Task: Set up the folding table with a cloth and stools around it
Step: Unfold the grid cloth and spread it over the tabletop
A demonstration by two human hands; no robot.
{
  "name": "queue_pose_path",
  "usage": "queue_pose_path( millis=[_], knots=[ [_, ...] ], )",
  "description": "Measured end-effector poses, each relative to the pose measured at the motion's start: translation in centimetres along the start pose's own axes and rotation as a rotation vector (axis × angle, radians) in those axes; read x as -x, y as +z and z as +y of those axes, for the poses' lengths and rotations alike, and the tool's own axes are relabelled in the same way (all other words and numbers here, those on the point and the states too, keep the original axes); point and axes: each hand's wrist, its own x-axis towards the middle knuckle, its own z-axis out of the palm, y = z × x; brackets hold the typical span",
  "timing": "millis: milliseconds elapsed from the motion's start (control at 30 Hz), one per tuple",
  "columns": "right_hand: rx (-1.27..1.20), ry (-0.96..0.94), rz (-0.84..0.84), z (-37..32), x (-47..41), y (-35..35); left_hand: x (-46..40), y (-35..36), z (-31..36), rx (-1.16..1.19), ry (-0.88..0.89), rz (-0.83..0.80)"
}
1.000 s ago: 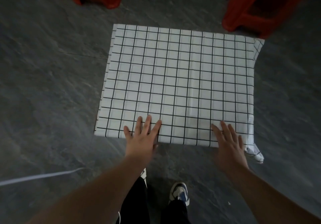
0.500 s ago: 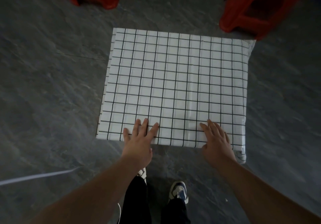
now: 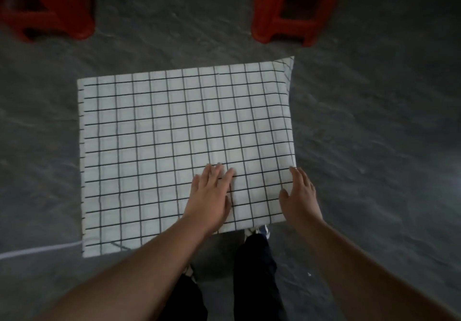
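**Smoothing the checked cloth over the folding desk**

Obs: the white cloth with a black grid (image 3: pixel 174 146) is lying spread across the small folding desk, covering the top entirely, so the desk surface itself is not showing. The near-left part of the cloth is hanging lower than the rest, and the far-right corner (image 3: pixel 287 66) is lifting slightly off square.

Grip: the left hand (image 3: pixel 209 196) is resting flat on the cloth near the near edge, fingers straight and close together, holding nothing. The right hand (image 3: pixel 300 196) is lying along the right edge of the cloth, fingers extended, palm turned inward against the border; whether the thumb is tucked under the hem cannot be told.

Surroundings: two red plastic stools are standing on the grey floor beyond the desk, one far left (image 3: pixel 47 9), one far right (image 3: pixel 294 9), both well apart from the desk. Dark trousers and a sneaker (image 3: pixel 260 231) are showing below the near edge.

Handling, judged: the cloth looks light, thin and limp, with fold creases; it is likely sliding easily on a smooth top. Flat palms suit smoothing it; for shifting it, pinching the hem at two corners seems best. Stools probably light and stiff, best taken by the seat rim.
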Motion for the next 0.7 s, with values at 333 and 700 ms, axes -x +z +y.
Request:
queue_pose_path(
  millis=[333,700],
  knots=[
    [-0.199,0.130,-0.169,4.7,-5.1,0.4,-10.2,4.7,8.8,-0.230,0.152,-0.015],
    [-0.327,0.197,-0.257,5.5,-6.8,0.6,-11.4,6.7,8.8,-0.263,0.095,-0.029]
  ],
)
